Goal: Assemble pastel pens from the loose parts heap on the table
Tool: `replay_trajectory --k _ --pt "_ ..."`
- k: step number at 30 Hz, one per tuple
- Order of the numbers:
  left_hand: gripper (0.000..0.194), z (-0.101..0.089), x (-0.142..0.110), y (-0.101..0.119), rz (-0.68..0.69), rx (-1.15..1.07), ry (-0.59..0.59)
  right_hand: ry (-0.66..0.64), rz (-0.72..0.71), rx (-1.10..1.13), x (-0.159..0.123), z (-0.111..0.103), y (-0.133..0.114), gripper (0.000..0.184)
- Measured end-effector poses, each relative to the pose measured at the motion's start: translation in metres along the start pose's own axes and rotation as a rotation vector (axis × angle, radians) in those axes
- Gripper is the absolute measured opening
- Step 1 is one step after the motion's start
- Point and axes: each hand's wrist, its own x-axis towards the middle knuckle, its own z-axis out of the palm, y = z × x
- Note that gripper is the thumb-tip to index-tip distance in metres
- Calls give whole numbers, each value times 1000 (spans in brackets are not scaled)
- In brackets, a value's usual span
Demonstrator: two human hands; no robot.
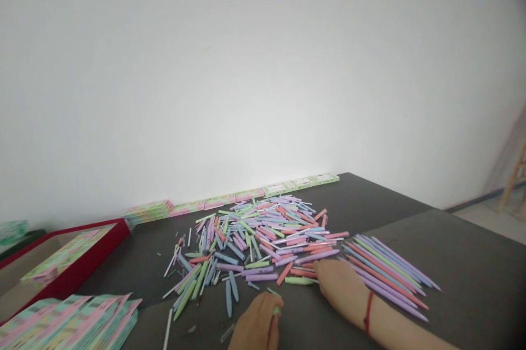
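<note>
My left hand [258,321] is closed near the front edge of the view, its fingers curled round a light green pen part [276,311]. Most of that part is hidden by the fingers. Further right, my right hand [339,284], with a red cord at the wrist, reaches to the right edge of a loose pile of pastel pen parts [263,229]. Its fingers are curled, and what they grip is hidden. A green pen barrel [299,281] lies just left of these fingertips. Beside the right wrist, several long pointed pens [390,268] lie side by side.
A red-rimmed box [102,243] with printed packs stands at left. In front of it lie fanned pastel packets [78,322]. Flat printed boxes [230,198] line the wall behind the pile. A white stick [167,329] and a clear piece [227,332] rest on the dark table [464,268].
</note>
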Motion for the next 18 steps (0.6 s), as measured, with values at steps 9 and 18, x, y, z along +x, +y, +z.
replay_trajectory --k 9,18 --pt "35 7 0 -2 -62 102 49 -57 -37 32 3 -20 -2 24" --pt "37 6 3 3 -112 202 61 -478 -72 875 2 -11 -25 11"
